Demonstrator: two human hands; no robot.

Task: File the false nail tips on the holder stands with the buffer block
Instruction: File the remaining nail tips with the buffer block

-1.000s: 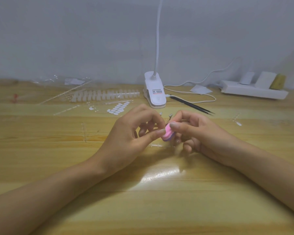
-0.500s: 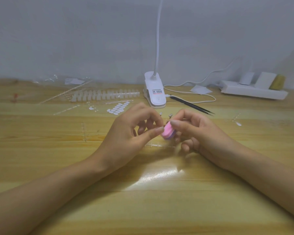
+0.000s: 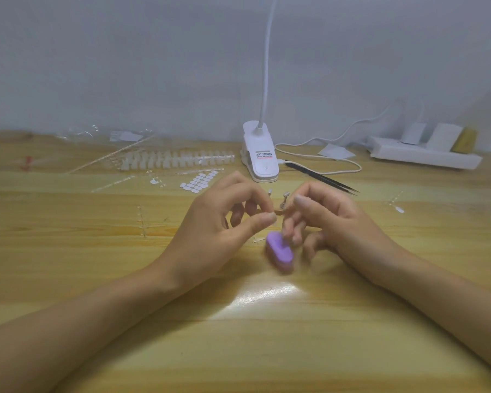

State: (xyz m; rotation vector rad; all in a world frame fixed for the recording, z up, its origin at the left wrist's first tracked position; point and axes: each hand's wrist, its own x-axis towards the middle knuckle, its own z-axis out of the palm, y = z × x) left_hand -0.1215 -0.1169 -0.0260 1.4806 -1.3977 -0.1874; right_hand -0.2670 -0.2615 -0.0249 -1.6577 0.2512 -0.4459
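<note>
The purple and pink buffer block (image 3: 279, 252) lies blurred and low over the table, purple face up, just below my right hand (image 3: 332, 222). That hand's blurred fingertips point down at the block's upper end, while its thumb stays raised and apart from it. My left hand (image 3: 224, 222) pinches a small holder stand (image 3: 278, 213) between thumb and forefinger. Two more holder stands (image 3: 284, 198) with nail tips rise between the hands. Whether a nail tip sits on the pinched stand is hidden.
A white clip lamp (image 3: 260, 154) stands behind the hands, with black tweezers (image 3: 321, 178) to its right. A strip of false nail tips (image 3: 179, 160) and adhesive tabs (image 3: 199, 181) lie at the back left. A white power strip (image 3: 425, 157) sits at the back right.
The buffer block has left the pinch of my right thumb and forefinger and dropped towards the table, turning purple face up. My left hand has stayed in place.
</note>
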